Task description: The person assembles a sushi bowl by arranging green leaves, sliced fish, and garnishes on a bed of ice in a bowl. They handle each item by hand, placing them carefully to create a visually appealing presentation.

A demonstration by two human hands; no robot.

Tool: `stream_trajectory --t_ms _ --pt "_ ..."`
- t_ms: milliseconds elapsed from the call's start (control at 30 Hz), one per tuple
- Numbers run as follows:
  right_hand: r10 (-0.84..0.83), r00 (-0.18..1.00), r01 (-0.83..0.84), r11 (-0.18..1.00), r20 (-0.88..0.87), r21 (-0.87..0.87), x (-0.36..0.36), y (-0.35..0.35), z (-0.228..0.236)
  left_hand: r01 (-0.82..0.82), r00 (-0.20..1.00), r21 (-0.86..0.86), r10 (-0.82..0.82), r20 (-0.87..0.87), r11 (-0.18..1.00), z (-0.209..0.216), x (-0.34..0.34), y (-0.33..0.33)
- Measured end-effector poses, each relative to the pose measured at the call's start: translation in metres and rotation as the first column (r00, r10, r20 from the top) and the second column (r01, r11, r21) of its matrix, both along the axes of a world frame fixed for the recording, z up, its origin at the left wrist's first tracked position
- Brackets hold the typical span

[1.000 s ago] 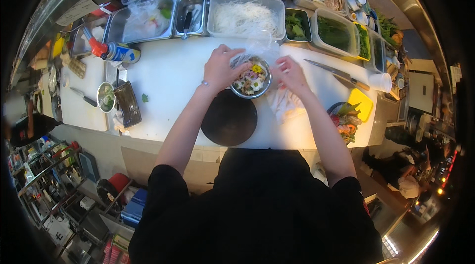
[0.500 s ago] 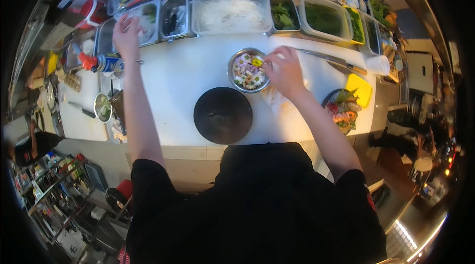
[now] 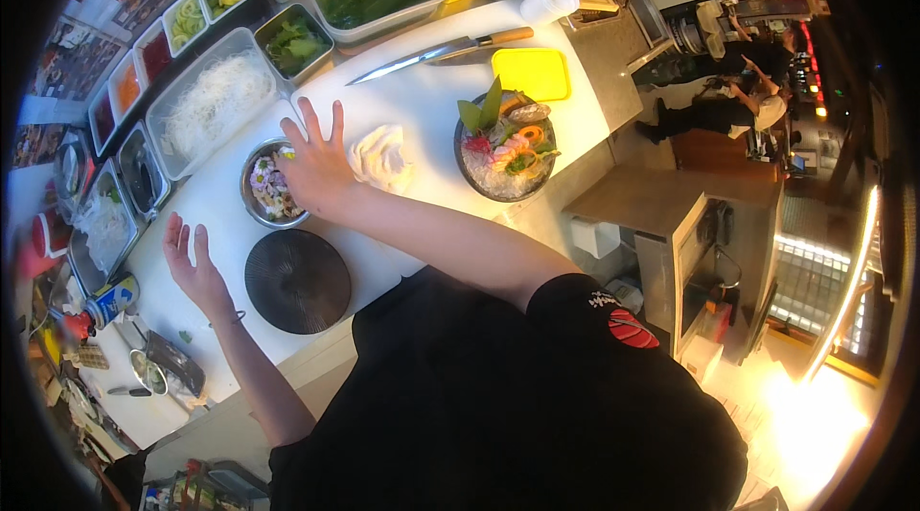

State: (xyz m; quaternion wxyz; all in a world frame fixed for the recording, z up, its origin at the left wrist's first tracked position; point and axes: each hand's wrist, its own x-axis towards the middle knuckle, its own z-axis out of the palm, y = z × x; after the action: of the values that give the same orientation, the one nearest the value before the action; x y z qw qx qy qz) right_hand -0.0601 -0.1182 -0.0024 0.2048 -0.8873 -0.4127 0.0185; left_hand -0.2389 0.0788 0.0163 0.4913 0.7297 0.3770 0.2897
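My right hand reaches over a small metal bowl of white and purple flowers. Its thumb and a finger close at a yellow flower, partly hidden, while the other fingers spread out. My left hand hangs above the white board with fingers apart, holding nothing. Between my arms lies a dark round plate with a ridged surface. Right of my right hand sits a crumpled white cloth or paper. Beyond it stands a bowl of garnished seafood on ice with green leaves.
A long knife lies on the board beside a yellow lid and a white cup. Tubs of white shreds and green leaves line the far edge. A blue can stands left. People stand far right.
My view has turned to the right, so the board now slants. My left hand has come back from the tubs at the far left. My right hand stays at the flower bowl.
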Motion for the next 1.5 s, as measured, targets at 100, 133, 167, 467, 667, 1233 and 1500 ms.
stream_trajectory --t_ms 100,133,167,467,667,1233,1500 --pt "-0.014 0.989 0.043 0.978 -0.144 0.204 -0.001 0.003 0.008 -0.040 0.998 -0.093 0.045 0.047 0.995 -0.004 -0.010 -0.007" --pt "-0.001 0.977 0.063 0.957 -0.214 0.283 -0.001 0.003 0.013 -0.060 0.995 -0.120 0.069 0.070 0.991 -0.007 -0.013 -0.008" --pt "-0.005 0.980 0.079 0.925 -0.197 0.371 0.003 0.002 0.005 -0.090 0.995 -0.124 0.094 0.026 0.988 -0.009 -0.013 -0.009" --pt "0.322 0.351 0.366 0.817 -0.879 0.446 0.042 -0.031 0.039 0.194 0.978 -0.307 -0.160 0.133 0.932 0.063 0.053 -0.101" --pt "0.291 0.533 0.330 0.793 -0.794 0.512 0.006 -0.170 0.078 0.233 0.970 -0.398 -0.242 0.028 0.887 0.092 0.064 -0.215" --pt "-0.056 0.562 0.495 0.823 -0.826 0.280 -0.019 -0.503 -0.004 0.369 0.918 0.305 -0.292 -0.269 0.878 0.001 0.140 -0.440" --pt "-0.005 0.515 0.530 0.788 -0.857 0.313 0.011 -0.506 -0.028 0.299 0.913 0.205 -0.217 -0.345 0.932 0.008 0.141 -0.448"
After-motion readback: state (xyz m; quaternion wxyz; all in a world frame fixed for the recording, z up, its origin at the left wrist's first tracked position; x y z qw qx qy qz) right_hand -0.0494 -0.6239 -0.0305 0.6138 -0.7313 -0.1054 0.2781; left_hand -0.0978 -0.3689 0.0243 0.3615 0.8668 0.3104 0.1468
